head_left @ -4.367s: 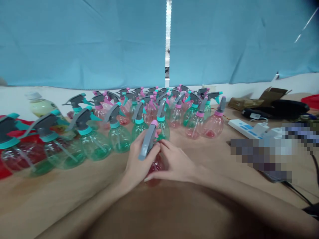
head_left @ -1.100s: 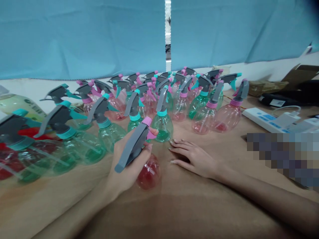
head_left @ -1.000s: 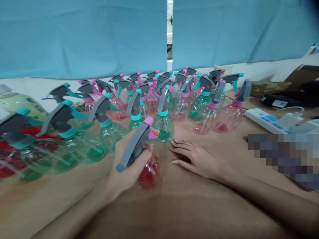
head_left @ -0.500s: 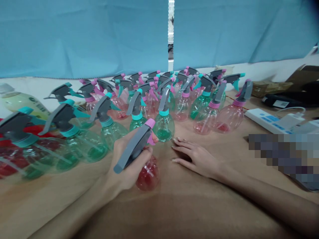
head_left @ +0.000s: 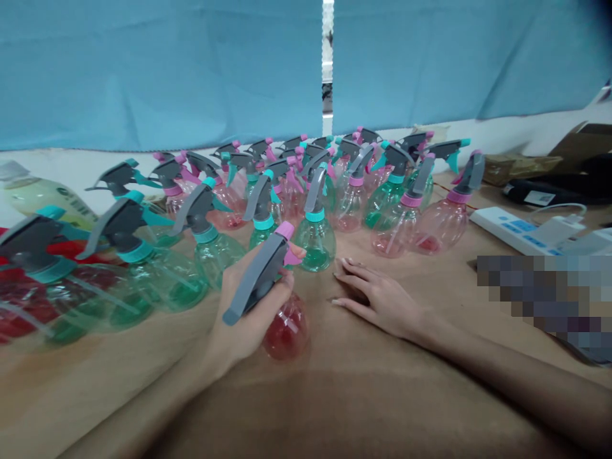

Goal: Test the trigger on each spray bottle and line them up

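Observation:
My left hand (head_left: 246, 309) is wrapped round the neck of a red spray bottle (head_left: 287, 328) with a grey trigger and a pink nozzle, which stands on the brown table (head_left: 335, 408). My right hand (head_left: 377, 296) lies flat on the table just right of that bottle, fingers stretched out and holding nothing. Right behind both hands stands a green spray bottle with a teal collar (head_left: 313, 239).
Several green and pink spray bottles (head_left: 396, 210) crowd the table from the left edge to the middle back. A white power strip (head_left: 511, 229) and dark items lie at the right. A pale bottle (head_left: 43, 194) stands far left. Blue curtains hang behind.
4.4 s ago both hands were on the red bottle; now my right hand rests flat on the table beside it. Over the last second my right fingers curled back slightly.

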`<state>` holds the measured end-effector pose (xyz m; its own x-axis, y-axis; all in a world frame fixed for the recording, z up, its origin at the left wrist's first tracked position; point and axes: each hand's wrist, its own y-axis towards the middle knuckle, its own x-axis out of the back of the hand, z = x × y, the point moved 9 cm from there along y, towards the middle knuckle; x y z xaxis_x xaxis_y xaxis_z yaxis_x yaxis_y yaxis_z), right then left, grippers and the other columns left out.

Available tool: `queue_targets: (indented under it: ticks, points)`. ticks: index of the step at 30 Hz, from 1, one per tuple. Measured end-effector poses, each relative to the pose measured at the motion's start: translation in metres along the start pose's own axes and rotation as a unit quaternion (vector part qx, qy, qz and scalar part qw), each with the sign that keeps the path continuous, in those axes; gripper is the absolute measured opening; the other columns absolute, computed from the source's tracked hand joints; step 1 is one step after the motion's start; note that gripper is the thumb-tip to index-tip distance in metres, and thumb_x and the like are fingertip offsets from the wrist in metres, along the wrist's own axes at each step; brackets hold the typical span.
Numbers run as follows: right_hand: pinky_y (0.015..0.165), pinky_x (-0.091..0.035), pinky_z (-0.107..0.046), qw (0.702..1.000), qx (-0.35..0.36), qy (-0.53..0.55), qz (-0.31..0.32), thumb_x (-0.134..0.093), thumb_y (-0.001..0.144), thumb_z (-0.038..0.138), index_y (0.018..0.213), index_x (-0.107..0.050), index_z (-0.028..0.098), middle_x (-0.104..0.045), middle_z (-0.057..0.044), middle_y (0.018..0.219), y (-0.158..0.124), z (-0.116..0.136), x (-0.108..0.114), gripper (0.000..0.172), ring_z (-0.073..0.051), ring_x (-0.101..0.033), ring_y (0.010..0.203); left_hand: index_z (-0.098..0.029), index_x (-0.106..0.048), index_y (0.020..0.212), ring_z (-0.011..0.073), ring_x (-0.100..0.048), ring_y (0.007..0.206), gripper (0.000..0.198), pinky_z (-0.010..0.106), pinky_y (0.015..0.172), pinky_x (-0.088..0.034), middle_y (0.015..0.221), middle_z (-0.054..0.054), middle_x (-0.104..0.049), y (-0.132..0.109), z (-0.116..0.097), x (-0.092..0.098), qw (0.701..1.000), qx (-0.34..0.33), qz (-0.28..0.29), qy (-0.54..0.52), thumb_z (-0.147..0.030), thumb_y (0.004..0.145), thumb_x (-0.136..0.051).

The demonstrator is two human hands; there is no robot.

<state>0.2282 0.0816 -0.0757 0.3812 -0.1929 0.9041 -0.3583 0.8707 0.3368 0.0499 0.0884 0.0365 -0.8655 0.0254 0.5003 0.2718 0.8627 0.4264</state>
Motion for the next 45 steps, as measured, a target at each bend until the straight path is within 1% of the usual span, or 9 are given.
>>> queue_targets:
  ticks: [4,8,15,17,20,28,32,37,45]
  points:
    - [0.106,-0.037,-0.044,1.0,-0.002,0.0,0.007,-0.043,0.089,0.057,0.127,-0.055,0.016,-0.045,-0.013,0.141,0.0,0.0,-0.001,0.058,-0.027,-0.041,0.13,-0.028,-0.062,0.101,0.0147,-0.058,0.061,0.021,0.028,0.06,-0.048,0.075,-0.003,-0.063,-0.003,0.007,-0.004,1.0,0.007,0.019,0.008,-0.026,0.082,-0.056]
    - [0.106,-0.037,-0.044,1.0,-0.002,-0.002,0.011,-0.042,0.089,0.058,0.128,-0.054,0.016,-0.045,-0.012,0.141,0.001,0.0,-0.001,0.059,-0.027,-0.041,0.13,-0.028,-0.063,0.1,0.0144,-0.057,0.061,0.018,0.027,0.057,-0.048,0.073,-0.002,-0.061,-0.006,0.014,-0.003,1.0,0.016,0.011,0.014,-0.027,0.082,-0.057]
    - [0.107,-0.036,-0.045,1.0,0.001,0.004,0.01,-0.043,0.089,0.057,0.13,-0.053,0.016,-0.047,-0.012,0.14,0.001,0.0,-0.001,0.058,-0.028,-0.041,0.13,-0.031,-0.058,0.114,0.0144,-0.053,0.061,0.03,0.031,0.067,-0.049,0.073,-0.003,-0.058,-0.004,0.012,-0.006,0.999,0.009,0.029,0.01,-0.028,0.085,-0.055]
    - [0.107,-0.036,-0.045,1.0,0.003,0.006,0.008,-0.044,0.089,0.056,0.13,-0.053,0.017,-0.047,-0.012,0.139,0.001,0.0,0.0,0.057,-0.027,-0.041,0.13,-0.031,-0.058,0.114,0.0149,-0.054,0.063,0.03,0.031,0.068,-0.048,0.074,-0.002,-0.058,-0.003,0.009,-0.007,1.0,0.005,0.03,0.007,-0.027,0.085,-0.055]
    - [0.107,-0.036,-0.044,1.0,0.006,0.008,0.004,-0.045,0.089,0.055,0.129,-0.054,0.017,-0.049,-0.012,0.138,0.001,0.0,0.001,0.056,-0.027,-0.041,0.13,-0.03,-0.059,0.111,0.0157,-0.054,0.063,0.028,0.03,0.063,-0.047,0.072,-0.002,-0.056,-0.003,0.006,-0.006,0.999,0.001,0.028,0.019,-0.027,0.084,-0.054]
    - [0.106,-0.036,-0.048,1.0,0.014,0.015,0.002,-0.044,0.089,0.055,0.13,-0.052,0.02,-0.048,-0.011,0.139,0.0,0.001,0.001,0.055,-0.027,-0.041,0.13,-0.026,-0.059,0.095,0.0163,-0.055,0.063,0.015,0.029,0.059,-0.046,0.072,-0.002,-0.058,-0.003,0.004,-0.004,1.0,0.001,0.017,0.017,-0.026,0.081,-0.055]
    - [0.108,-0.035,-0.044,1.0,0.016,0.006,0.005,-0.043,0.09,0.055,0.13,-0.053,0.016,-0.05,-0.013,0.137,0.0,0.002,0.001,0.056,-0.026,-0.04,0.131,-0.026,-0.059,0.096,0.0158,-0.056,0.063,0.015,0.028,0.061,-0.047,0.07,-0.003,-0.057,-0.003,0.003,-0.005,1.0,-0.002,0.018,0.012,-0.025,0.081,-0.055]
    - [0.107,-0.036,-0.045,1.0,0.011,0.0,0.01,-0.042,0.09,0.055,0.131,-0.051,0.016,-0.049,-0.012,0.138,0.0,0.0,-0.001,0.058,-0.026,-0.04,0.131,-0.025,-0.059,0.1,0.015,-0.053,0.063,0.019,0.03,0.068,-0.048,0.07,-0.003,-0.055,-0.003,0.002,-0.007,1.0,-0.01,0.023,0.003,-0.023,0.082,-0.054]
    - [0.107,-0.036,-0.047,1.0,0.019,0.007,0.0,-0.043,0.09,0.054,0.13,-0.052,0.018,-0.05,-0.011,0.138,0.001,0.001,0.001,0.055,-0.027,-0.041,0.131,-0.026,-0.06,0.104,0.0154,-0.054,0.064,0.022,0.029,0.065,-0.048,0.07,-0.002,-0.056,-0.004,0.002,-0.006,1.0,-0.008,0.02,-0.001,-0.023,0.083,-0.054]
